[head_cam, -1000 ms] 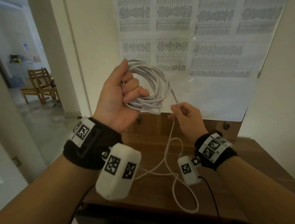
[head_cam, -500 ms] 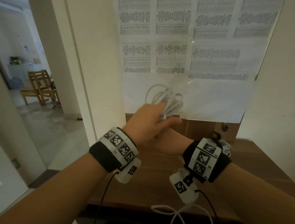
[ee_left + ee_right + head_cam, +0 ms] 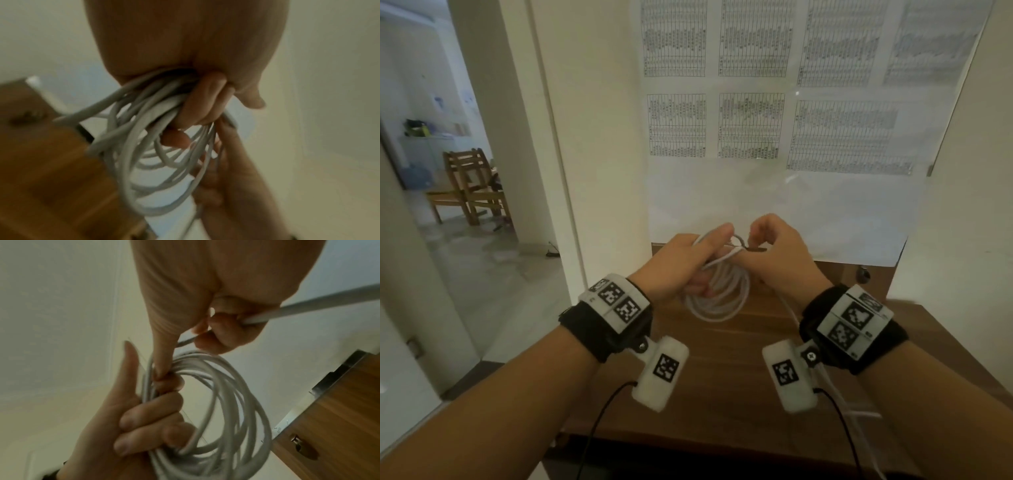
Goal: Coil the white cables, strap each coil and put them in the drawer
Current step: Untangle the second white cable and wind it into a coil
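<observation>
my left hand (image 3: pixel 681 263) has its fingers curled around the top of the white cable coil (image 3: pixel 719 298), gripping the bundled loops, with the thumb stretched out straight along the bundle, as the right wrist view shows. my right hand (image 3: pixel 780 253) sits just beside it, at about 3 o'clock from the left, its fingers curled and pinching the loose run of the same white cable (image 3: pixel 308 306); its thumb presses down on the top of the coil next to my left fingers (image 3: pixel 148 418). the coil hangs below both hands, toward 6 o'clock, in the air above the brown wooden surface (image 3: pixel 722 394), its loops spread out loosely. something short and dark (image 3: pixel 755 249) pokes out between my hands at the top of the coil, but i cannot tell what it is. the free tail of cable trails down past my right wrist toward 5 o'clock (image 3: pixel 859 414). at 12 o'clock, printed sheets of tables (image 3: pixel 753 126) hang on the wall. at 10 o'clock, through a doorway, stands a wooden chair (image 3: pixel 470 185).
</observation>
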Tool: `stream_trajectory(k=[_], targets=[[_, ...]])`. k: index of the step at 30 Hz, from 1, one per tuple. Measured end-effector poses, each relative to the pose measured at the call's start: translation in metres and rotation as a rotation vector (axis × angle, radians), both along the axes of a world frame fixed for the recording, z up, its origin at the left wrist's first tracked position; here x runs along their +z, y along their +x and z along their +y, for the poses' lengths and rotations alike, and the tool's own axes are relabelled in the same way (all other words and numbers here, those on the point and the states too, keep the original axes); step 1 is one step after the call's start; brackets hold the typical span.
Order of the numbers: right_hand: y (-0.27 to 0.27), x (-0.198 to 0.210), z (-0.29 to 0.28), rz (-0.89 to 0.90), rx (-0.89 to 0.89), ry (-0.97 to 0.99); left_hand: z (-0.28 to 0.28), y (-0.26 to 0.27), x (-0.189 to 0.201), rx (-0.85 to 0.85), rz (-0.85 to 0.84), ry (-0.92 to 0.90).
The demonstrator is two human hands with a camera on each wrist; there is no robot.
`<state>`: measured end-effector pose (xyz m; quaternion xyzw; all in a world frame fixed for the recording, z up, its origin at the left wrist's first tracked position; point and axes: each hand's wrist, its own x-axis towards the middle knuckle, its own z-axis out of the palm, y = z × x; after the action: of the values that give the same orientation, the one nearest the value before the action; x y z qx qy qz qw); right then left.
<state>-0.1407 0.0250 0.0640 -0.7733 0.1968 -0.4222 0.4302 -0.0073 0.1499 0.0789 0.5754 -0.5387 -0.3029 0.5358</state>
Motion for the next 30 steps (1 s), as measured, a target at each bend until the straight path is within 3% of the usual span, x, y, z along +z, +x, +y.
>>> stream_trajectory(k=[4,7,9,15,19,21,24,27,30], targets=[[-0.006,0.01,-0.003,0.174,0.236,0.061,0.007,0.002,0.002,-0.287,0.395,0.076],[-0.016,0.025,0.002,0.222,0.451,0.123,0.011,0.0,0.007,-0.279,0.514,0.053],[-0.017,0.028,0.004,0.247,0.489,0.093,0.012,-0.001,0.009,-0.249,0.578,0.033],[-0.012,0.02,0.006,0.287,0.369,-0.035,0.016,-0.001,0.01,-0.315,0.484,0.181],[-0.008,0.013,0.01,0.138,0.267,-0.096,0.012,-0.002,0.015,-0.288,0.604,0.182],[-0.008,0.009,0.009,0.06,0.232,-0.099,0.011,0.0,0.014,-0.252,0.689,0.145],[-0.012,0.002,0.006,0.091,0.233,0.082,0.011,0.009,0.016,-0.214,0.926,0.046],[-0.018,-0.016,0.001,0.214,0.224,0.204,0.015,0.026,0.028,-0.194,1.178,-0.087],[-0.019,-0.035,-0.001,0.396,0.173,0.1,0.02,0.039,0.038,-0.198,1.289,-0.181]])
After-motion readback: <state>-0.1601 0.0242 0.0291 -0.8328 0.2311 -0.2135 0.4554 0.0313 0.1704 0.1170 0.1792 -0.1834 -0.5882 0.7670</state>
